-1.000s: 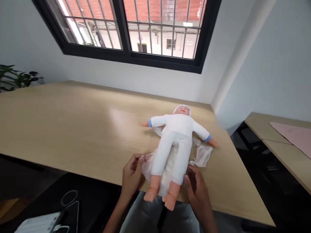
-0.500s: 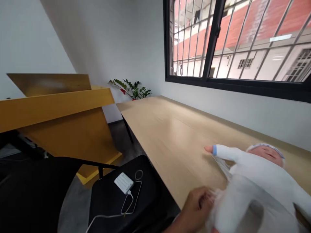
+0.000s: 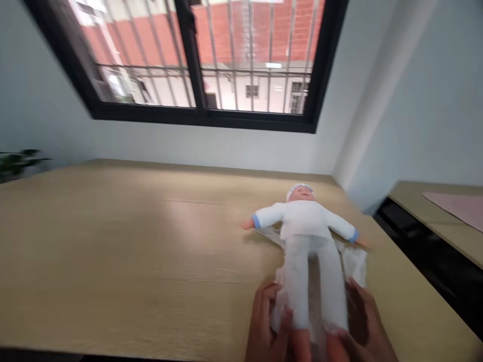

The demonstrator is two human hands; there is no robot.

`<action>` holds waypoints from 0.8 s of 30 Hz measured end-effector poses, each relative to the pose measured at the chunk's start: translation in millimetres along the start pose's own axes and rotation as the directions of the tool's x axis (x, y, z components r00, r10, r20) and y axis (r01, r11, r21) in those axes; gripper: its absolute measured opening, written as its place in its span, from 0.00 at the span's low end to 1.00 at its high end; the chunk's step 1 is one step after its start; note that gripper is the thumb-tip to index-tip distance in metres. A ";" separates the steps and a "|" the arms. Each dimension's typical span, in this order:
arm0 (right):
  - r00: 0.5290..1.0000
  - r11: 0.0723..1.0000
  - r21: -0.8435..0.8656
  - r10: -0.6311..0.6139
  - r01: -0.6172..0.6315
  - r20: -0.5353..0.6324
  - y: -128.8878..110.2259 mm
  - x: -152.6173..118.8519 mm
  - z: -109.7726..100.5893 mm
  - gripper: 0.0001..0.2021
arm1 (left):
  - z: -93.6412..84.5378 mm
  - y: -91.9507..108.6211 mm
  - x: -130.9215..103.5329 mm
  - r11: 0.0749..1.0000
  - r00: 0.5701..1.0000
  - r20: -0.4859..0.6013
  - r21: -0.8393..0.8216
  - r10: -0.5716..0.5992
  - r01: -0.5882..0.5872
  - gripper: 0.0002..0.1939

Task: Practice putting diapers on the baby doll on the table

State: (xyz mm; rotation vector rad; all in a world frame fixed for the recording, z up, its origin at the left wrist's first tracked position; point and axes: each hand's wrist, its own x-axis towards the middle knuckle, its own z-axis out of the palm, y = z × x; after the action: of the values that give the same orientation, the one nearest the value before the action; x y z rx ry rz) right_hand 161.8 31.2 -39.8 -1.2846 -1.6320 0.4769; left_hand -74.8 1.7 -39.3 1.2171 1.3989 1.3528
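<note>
A baby doll [image 3: 307,218] in a white outfit with blue cuffs lies face up on the wooden table [image 3: 169,241], arms spread and bare feet toward me. Thin translucent white plastic [image 3: 354,264] shows beneath it and along both sides. My left hand [image 3: 266,322] is closed on a fold of that plastic, beside the doll's lower leg on the left. On the other side, my right hand [image 3: 364,322] curls round the doll's other lower leg, its thumb over the trouser end. Blur hides exactly what the right fingertips touch.
Behind the table are a white wall and a barred window [image 3: 199,110]. Leaves of a plant [image 3: 22,163] show at the far left. Past a dark gap on the right stands another surface [image 3: 426,201] with a pink sheet [image 3: 460,206].
My view has swung right, so the chair and yellow furniture have left it. The doll now appears upright in view, near the centre right. My right hand has come into sight at its leg.
</note>
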 end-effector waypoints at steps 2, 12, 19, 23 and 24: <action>0.980 0.970 -0.144 -0.191 0.197 0.058 -8.0 1.5 -3.8 0.40 | 2.5 12.5 -5.1 1.000 1.000 0.011 0.007 0.011 -0.011 0.23; 0.632 0.751 -0.125 -0.439 0.648 0.638 -47.9 40.9 -12.9 0.20 | 38.8 48.5 -18.3 0.982 1.000 -0.009 0.190 0.020 -0.018 0.36; 0.555 0.694 -0.105 -0.465 0.712 0.690 -5.4 61.3 -51.4 0.13 | -1.5 71.0 18.0 0.971 0.956 0.227 0.187 -0.187 0.146 0.36; 0.562 0.711 -0.099 -0.455 0.697 0.690 -2.3 63.2 -57.4 0.15 | -7.7 76.1 27.0 0.953 0.918 0.291 0.218 -0.269 0.210 0.35; 0.564 0.716 -0.105 -0.443 0.691 0.697 -4.0 63.3 -56.3 0.17 | -5.9 76.5 27.2 0.953 0.918 0.293 0.224 -0.266 0.204 0.35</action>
State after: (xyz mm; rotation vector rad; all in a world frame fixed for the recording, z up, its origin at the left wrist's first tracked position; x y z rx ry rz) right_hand 209.5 72.6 16.9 -0.7466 -2.7105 0.1738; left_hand -78.5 23.8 38.9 1.2773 1.4072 0.8269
